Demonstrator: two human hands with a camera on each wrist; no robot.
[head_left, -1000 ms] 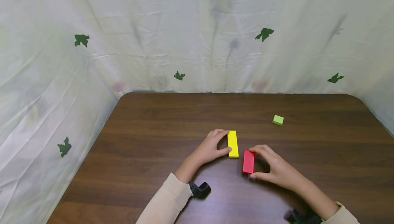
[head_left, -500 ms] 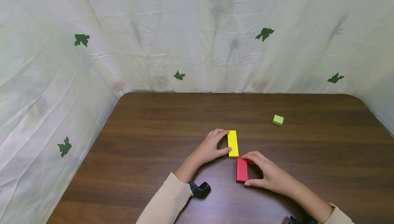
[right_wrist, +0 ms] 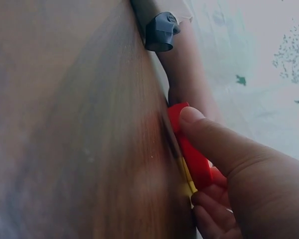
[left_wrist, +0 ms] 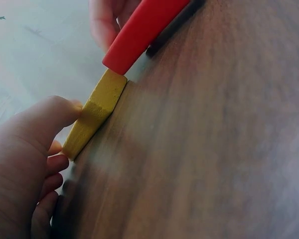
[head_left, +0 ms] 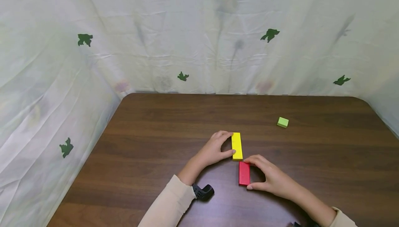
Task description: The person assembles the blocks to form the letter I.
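Head view: yellow block (head_left: pixel 237 145) lies on the counter (head_left: pixel 149 126); red block (head_left: pixel 244 174) is just past its near end, a bit to the right. I can't tell if they touch.
Left grip (head_left: pixel 211 150): thumb and finger hold the yellow block.
Right grip (head_left: pixel 275 178): pinches the red block by its two ends.
Block ends: pushing red too hard might knock yellow crooked.
Right fingertip: it sits near the gap, so it might get squashed.
Red block: only fingertips hold it, so it might slip.
Green block (head_left: pixel 283 122): well apart, so a bump seems unlikely.
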